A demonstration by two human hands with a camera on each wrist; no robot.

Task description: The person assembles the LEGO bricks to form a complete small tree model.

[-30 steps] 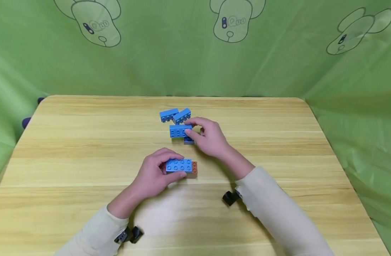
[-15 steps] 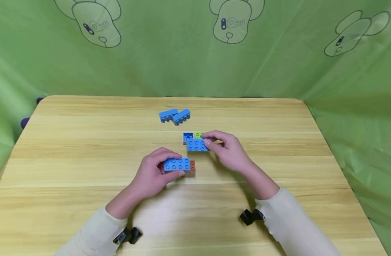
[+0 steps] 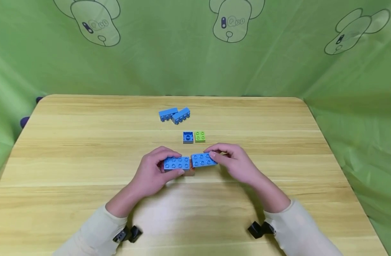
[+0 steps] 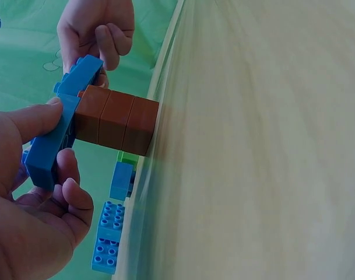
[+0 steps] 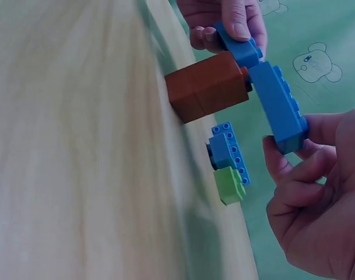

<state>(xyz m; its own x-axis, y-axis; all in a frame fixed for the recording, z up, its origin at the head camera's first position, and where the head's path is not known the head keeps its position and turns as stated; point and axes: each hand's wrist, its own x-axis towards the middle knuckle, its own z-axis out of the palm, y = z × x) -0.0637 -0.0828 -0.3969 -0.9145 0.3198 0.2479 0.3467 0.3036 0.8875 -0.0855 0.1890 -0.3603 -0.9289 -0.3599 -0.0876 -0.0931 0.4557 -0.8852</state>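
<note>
My left hand point(image 3: 152, 174) grips a blue eight-stud toy brick point(image 3: 177, 163), thumb on the near side and fingers on the far side. That brick sits on a stack of brown bricks point(image 4: 113, 119), which stands on the table and is partly covered from above. My right hand point(image 3: 238, 163) pinches a second blue brick point(image 3: 201, 160) by its right end. Its left end lies over the stack's right edge, close beside the first brick and slightly tilted. In the right wrist view, an orange-brown stud point(image 5: 244, 71) shows between the two blue bricks; whether the second one is seated cannot be told.
Behind the hands, a small blue brick point(image 3: 188, 137) lies hollow side up beside a lime green brick point(image 3: 200, 137). Farther back, two blue bricks point(image 3: 168, 114) lie on their sides, touching. A green curtain point(image 3: 182, 67) hangs past the far table edge.
My right hand has brought its blue brick from the back of the table toward me and right, to the brown stack, uncovering the green brick. My left hand has stayed nearly still.
</note>
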